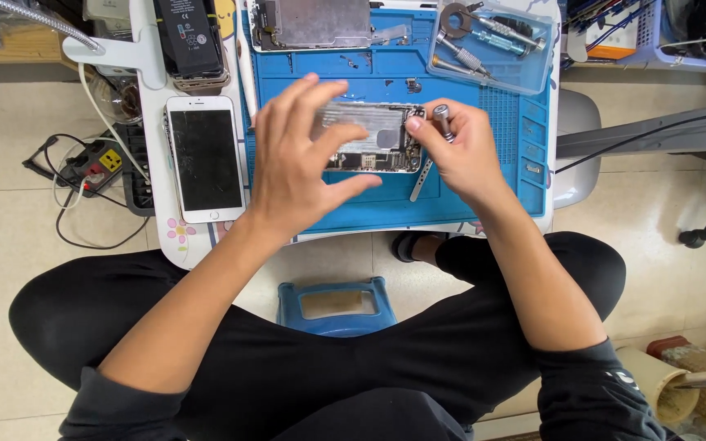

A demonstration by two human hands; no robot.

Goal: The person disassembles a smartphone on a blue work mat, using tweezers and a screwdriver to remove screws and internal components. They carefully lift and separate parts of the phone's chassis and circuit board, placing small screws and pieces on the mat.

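Blue silicone work mat (467,196) bears an opened silver phone body (373,139) between two hands.
Left hand (296,159) hovers over it, fingers spread, gripping nothing; right hand (463,155) pinches a small metal screwdriver (441,118) at its right end.

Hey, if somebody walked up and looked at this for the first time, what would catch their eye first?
Most likely the bright blue work mat on the small white table, with an opened phone body at its middle. The left hand spreads over that phone while the right hand holds a small metal screwdriver at its right end. Left of the mat lies a white phone, screen dark, face up.
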